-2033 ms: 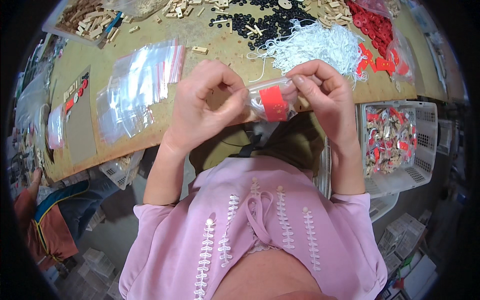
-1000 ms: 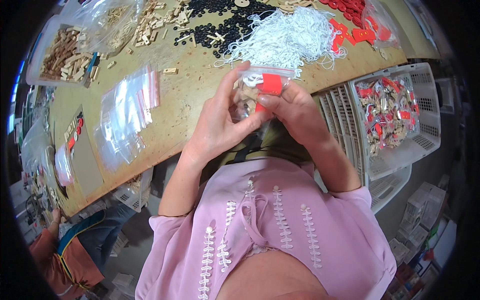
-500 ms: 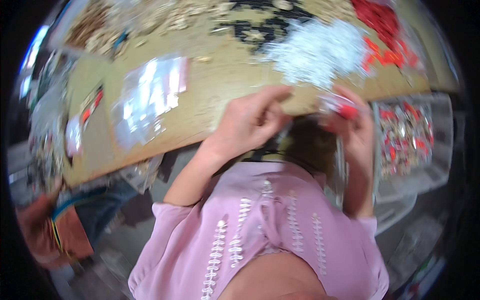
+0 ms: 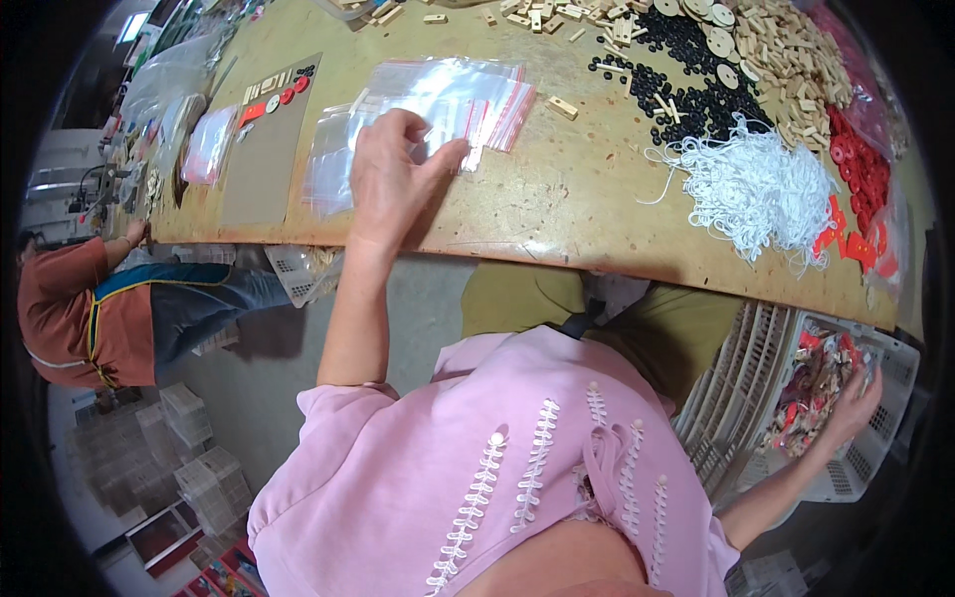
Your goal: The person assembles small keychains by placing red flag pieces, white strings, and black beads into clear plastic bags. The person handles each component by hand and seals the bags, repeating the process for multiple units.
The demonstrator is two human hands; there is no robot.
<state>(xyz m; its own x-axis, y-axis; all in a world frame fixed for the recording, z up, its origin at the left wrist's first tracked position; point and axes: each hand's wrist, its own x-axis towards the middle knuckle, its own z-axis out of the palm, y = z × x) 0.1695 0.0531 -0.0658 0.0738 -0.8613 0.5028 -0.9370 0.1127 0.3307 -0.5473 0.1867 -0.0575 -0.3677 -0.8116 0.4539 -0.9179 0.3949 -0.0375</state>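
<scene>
My left hand (image 4: 390,179) is over a stack of clear zip bags (image 4: 443,82) on the table, its thumb and bent fingers apart at the bags' edge. Far to the right, my right hand (image 4: 852,406) reaches into a white plastic basket (image 4: 897,383) standing below table level. A clear small filled bag (image 4: 867,366) shows at its fingertips, seemingly gripped; the far fingers are partly hidden. Several filled bags (image 4: 811,388) with red and wooden pieces lie in that basket.
On the table are a white string pile (image 4: 761,194), black rings (image 4: 696,109), wooden pieces (image 4: 796,60), red pieces (image 4: 860,169) and a brown board (image 4: 261,169) with a row of parts. Another person (image 4: 90,308) stands at the left; stacked plastic baskets (image 4: 214,488) are lower left.
My right hand has moved from the table's front edge, holding a clear bag with something red, down into the basket. My left hand has moved left onto the zip bags. The view has shifted.
</scene>
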